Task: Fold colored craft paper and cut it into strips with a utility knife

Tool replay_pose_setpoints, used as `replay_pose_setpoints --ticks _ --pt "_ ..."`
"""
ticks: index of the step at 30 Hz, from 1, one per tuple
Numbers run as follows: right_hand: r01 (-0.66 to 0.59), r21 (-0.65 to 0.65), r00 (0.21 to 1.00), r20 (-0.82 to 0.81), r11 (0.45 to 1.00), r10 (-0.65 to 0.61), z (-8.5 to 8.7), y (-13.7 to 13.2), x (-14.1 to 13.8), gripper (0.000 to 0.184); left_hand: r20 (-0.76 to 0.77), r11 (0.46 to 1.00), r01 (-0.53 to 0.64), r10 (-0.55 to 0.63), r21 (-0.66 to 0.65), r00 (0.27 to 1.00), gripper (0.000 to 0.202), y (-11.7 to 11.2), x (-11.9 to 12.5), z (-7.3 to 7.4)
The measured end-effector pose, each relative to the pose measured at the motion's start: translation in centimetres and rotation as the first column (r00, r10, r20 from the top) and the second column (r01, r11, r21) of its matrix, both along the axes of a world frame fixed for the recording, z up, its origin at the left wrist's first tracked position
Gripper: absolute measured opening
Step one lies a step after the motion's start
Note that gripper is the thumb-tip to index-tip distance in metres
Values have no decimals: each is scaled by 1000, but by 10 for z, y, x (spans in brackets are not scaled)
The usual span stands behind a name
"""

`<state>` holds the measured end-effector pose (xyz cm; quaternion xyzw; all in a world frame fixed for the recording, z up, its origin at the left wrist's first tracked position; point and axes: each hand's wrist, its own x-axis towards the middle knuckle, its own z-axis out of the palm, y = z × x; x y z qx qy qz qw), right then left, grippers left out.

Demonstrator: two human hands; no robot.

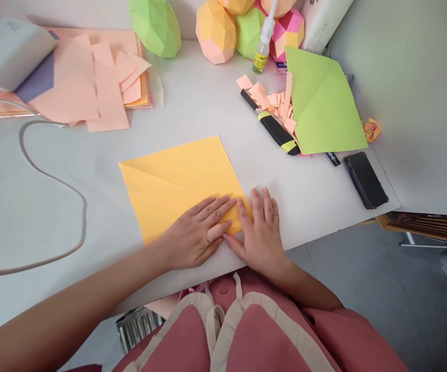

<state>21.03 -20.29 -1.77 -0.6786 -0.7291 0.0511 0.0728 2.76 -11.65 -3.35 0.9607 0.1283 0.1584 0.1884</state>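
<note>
A folded yellow-orange paper sheet (180,181) lies on the white table (92,175) in front of me, with a diagonal crease across it. My left hand (196,232) lies flat on the paper's near right corner, fingers stretched out. My right hand (260,232) rests flat beside it, fingertips on the paper's right corner and on the table, its thumb touching the left hand. Neither hand holds anything.
Pink paper sheets (92,82) and a grey device (9,51) with a cable (64,186) are at the back left. Paper polyhedra (216,31), a glue bottle (262,51), a green sheet (324,103), pink scraps (273,101), a black-yellow cutter (275,129) and a phone (365,180) are at the right.
</note>
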Motion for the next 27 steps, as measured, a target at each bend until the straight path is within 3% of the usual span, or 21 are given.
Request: replay_pose_setpoints --ticks 8,11,14,15,17,20,23,27 --pt "146 -5 989 23 989 -145 -2 -4 49 64 31 1000 23 -24 17 999 28 1 0 0" --pt "175 108 983 -75 979 -168 -10 -2 64 54 20 1000 3 -4 30 1000 26 1 -1 -3" --pt "209 296 951 -283 932 -123 -14 6 72 39 -22 997 -49 51 56 998 25 3 5 -6" --pt "171 333 940 -337 927 -52 -13 10 73 37 -38 995 -72 75 70 996 26 5 9 -6" --pt "-25 338 921 -357 941 153 -10 20 70 35 -64 988 -118 125 104 990 30 11 21 -6" --pt "-297 227 905 -244 927 349 -5 33 64 34 -97 973 -172 188 154 977 34 19 35 -6" --pt "-315 162 929 -150 935 339 -5 41 64 35 -112 957 -214 238 197 965 39 17 26 -8" --pt "-310 139 943 -78 940 323 -3 44 65 35 -119 932 -286 317 222 941 45 -4 -13 -11"
